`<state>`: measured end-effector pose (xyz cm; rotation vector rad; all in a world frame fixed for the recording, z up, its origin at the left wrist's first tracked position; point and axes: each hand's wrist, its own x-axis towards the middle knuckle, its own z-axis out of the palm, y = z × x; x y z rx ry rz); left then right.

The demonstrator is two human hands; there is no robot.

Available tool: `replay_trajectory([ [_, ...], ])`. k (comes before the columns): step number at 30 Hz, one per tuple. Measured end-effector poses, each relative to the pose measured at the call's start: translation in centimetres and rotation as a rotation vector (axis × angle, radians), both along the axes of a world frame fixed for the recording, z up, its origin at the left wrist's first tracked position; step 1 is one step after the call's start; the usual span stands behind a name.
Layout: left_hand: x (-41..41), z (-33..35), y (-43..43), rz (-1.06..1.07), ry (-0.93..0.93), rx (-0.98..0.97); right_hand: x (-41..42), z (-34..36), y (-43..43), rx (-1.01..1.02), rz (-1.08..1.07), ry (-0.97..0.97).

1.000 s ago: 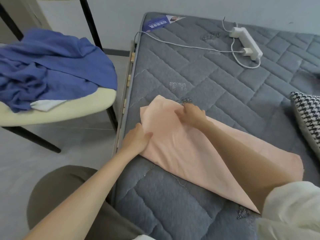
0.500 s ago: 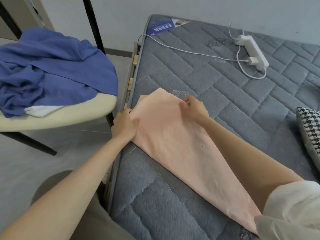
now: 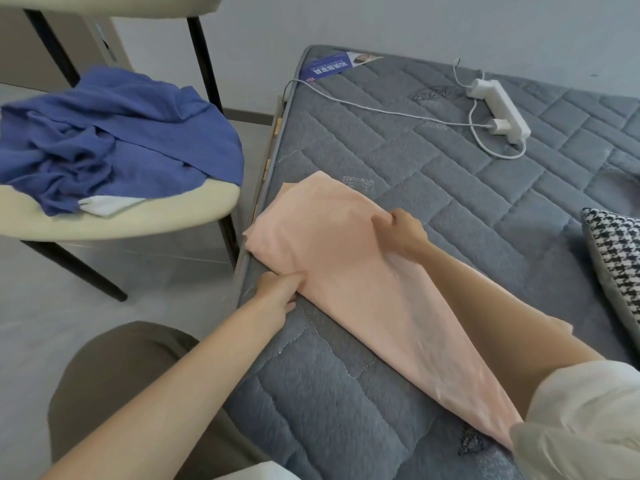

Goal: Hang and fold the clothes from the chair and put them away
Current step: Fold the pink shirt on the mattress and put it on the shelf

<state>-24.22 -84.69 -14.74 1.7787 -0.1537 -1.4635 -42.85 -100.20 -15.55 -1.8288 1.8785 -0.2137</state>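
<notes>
We are in a bedroom at home.

We see a bare grey quilted mattress (image 3: pixel 450 209) with a blue printed label (image 3: pixel 332 65) at its far corner, a houndstooth cushion (image 3: pixel 620 271) at its right edge, a white power strip (image 3: pixel 498 110) with a charger plugged in, and a pink garment (image 3: pixel 346 265) laid across it. Just beside the bed stands a cream-seated chair (image 3: pixel 138 220) on dark legs, heaped with a crumpled blue garment (image 3: pixel 114 140). We also see a pale tiled floor (image 3: pixel 41 323) and a plain white wall (image 3: pixel 381 22).

I see both arms stretched forward: left hand (image 3: pixel 277 289) pinches the pink garment (image 3: pixel 349 282) at its edge, right hand (image 3: pixel 403 232) curled, gripping its fold.
</notes>
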Motion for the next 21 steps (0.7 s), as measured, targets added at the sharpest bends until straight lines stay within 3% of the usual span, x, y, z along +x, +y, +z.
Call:
replay_trajectory([
  [6,-4.0,0.0,0.4,0.22,0.315,-0.085,0.0,0.4,-0.3,0.004,-0.004,-0.059],
  [10,-5.9,-0.4,-0.9,0.228,0.46,-0.12,-0.5,0.2,-0.8,0.055,-0.019,-0.158],
  [15,-6.4,-1.6,-2.0,0.355,0.436,-0.078,-0.4,0.1,-1.7,0.158,-0.021,-0.314],
  [21,-3.9,0.6,-4.1,0.332,0.207,-0.235,0.5,3.3,-3.5,-0.003,-0.005,-0.494],
])
